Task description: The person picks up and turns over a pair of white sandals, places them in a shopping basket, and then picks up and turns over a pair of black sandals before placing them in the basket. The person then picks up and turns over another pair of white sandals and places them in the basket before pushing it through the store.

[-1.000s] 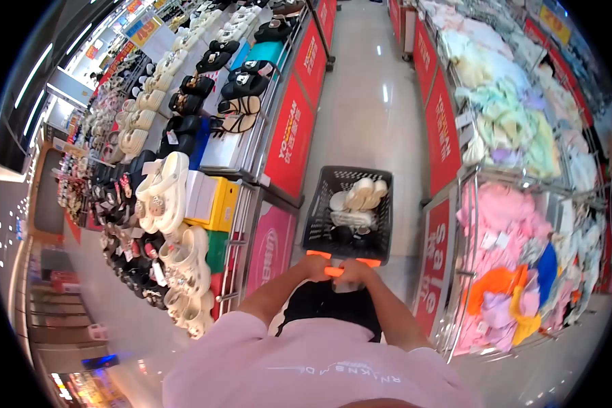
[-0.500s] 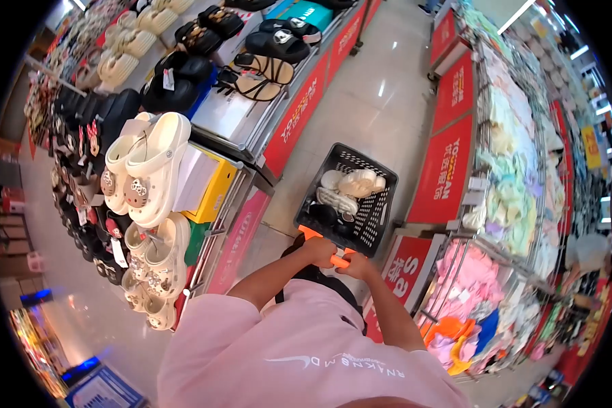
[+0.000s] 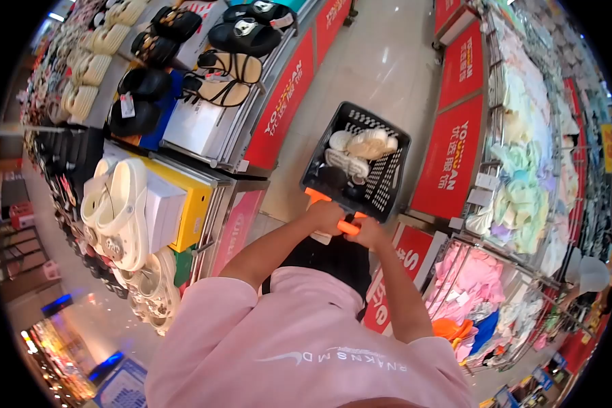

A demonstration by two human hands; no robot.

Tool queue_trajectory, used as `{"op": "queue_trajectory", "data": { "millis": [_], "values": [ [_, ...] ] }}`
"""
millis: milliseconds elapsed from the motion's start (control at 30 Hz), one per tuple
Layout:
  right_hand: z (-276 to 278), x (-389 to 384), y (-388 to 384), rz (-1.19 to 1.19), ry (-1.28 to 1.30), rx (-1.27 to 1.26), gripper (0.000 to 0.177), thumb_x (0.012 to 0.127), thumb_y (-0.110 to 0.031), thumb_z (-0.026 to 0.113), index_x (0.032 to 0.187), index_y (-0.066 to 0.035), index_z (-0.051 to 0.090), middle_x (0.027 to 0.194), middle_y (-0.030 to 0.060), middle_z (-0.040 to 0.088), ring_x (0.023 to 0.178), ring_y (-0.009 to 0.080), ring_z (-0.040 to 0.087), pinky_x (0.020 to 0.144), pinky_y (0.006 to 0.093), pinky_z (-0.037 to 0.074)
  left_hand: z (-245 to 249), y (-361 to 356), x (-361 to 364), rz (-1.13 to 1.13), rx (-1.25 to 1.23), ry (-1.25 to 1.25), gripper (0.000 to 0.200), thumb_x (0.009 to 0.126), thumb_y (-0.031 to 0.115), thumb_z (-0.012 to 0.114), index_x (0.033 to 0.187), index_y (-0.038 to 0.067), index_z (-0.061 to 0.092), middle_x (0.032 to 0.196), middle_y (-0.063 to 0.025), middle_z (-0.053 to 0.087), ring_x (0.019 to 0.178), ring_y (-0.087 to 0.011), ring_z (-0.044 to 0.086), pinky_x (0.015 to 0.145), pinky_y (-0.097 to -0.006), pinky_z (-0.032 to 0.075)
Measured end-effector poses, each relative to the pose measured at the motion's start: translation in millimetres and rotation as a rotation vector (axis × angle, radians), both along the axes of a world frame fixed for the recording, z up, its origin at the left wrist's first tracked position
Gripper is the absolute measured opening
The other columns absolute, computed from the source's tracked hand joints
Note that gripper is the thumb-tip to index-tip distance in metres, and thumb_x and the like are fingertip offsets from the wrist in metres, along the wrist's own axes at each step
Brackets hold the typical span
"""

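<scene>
A black plastic shopping basket (image 3: pixel 389 165) is in front of me in the aisle, tilted in view. Inside it are cream shoes (image 3: pixel 372 144), a pair of white shoes (image 3: pixel 347 163) and something black (image 3: pixel 331 179), perhaps more shoes. Both my hands are closed around the basket's orange handle (image 3: pixel 347 228). My left hand (image 3: pixel 325 217) grips its left part, with orange showing on either side. My right hand (image 3: pixel 368 233) is closed on the right end, close beside the left. My fingers' undersides are hidden.
On the left, a shoe display holds cream clogs (image 3: pixel 127 214), black strappy sandals (image 3: pixel 226 78) and black slippers (image 3: pixel 246 35). Racks of folded clothes (image 3: pixel 517 177) with red sign panels (image 3: pixel 449 170) line the right. Tiled floor (image 3: pixel 370 71) runs between them.
The basket sits slightly higher and further right in view, with both hands still on its handle. The left shoe display has shifted left and the nearby clogs lower in view.
</scene>
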State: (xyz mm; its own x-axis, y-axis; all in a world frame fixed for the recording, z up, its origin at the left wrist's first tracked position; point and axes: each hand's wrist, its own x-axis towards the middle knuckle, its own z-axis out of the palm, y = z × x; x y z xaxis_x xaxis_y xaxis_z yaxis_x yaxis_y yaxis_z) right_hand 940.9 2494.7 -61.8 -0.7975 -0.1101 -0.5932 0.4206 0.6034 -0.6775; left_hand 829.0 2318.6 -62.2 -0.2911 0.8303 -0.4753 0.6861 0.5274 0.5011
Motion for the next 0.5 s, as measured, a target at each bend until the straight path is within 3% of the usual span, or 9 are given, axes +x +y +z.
{"op": "queue_trajectory", "data": {
  "millis": [100, 200, 300, 500],
  "values": [
    [-3, -23, 24, -0.025, 0.039, -0.099, 0.044, 0.064, -0.034, 0.078, 0.093, -0.003, 0.07, 0.083, 0.0153, 0.07, 0.077, 0.0287, 0.067, 0.073, 0.0372, 0.053, -11, 20, -24, 0.015, -0.032, -0.066, 0.031, 0.062, 0.04, 0.07, 0.079, 0.014, 0.074, 0.077, -0.0119, 0.069, 0.076, -0.033, 0.068, 0.065, -0.0461, 0.054],
    [-18, -43, 49, -0.065, 0.029, -0.202, 0.039, 0.063, -0.028, 0.08, 0.089, -0.001, 0.069, 0.08, 0.016, 0.069, 0.074, 0.0284, 0.067, 0.071, 0.0368, 0.053, 18, 52, -47, 0.067, -0.079, -0.034, 0.031, 0.066, 0.043, 0.069, 0.075, 0.014, 0.072, 0.076, -0.0114, 0.068, 0.075, -0.0343, 0.067, 0.066, -0.0455, 0.053],
    [-17, -67, 72, -0.018, 0.082, -0.193, 0.04, 0.063, -0.029, 0.081, 0.088, -0.001, 0.069, 0.08, 0.0156, 0.068, 0.074, 0.0282, 0.066, 0.071, 0.0358, 0.052, 0, 70, -65, -0.006, -0.149, -0.008, 0.031, 0.067, 0.043, 0.069, 0.075, 0.014, 0.072, 0.074, -0.0119, 0.068, 0.076, -0.0344, 0.067, 0.066, -0.0454, 0.053],
    [-26, -99, 109, 0.032, 0.037, -0.274, 0.041, 0.064, -0.034, 0.079, 0.088, -0.002, 0.069, 0.079, 0.0159, 0.069, 0.072, 0.0273, 0.066, 0.068, 0.0362, 0.052, 19, 111, -96, -0.047, -0.245, -0.005, 0.036, 0.067, 0.048, 0.069, 0.077, 0.013, 0.072, 0.082, -0.0135, 0.07, 0.08, -0.0343, 0.068, 0.07, -0.0452, 0.054]
  ]
}}
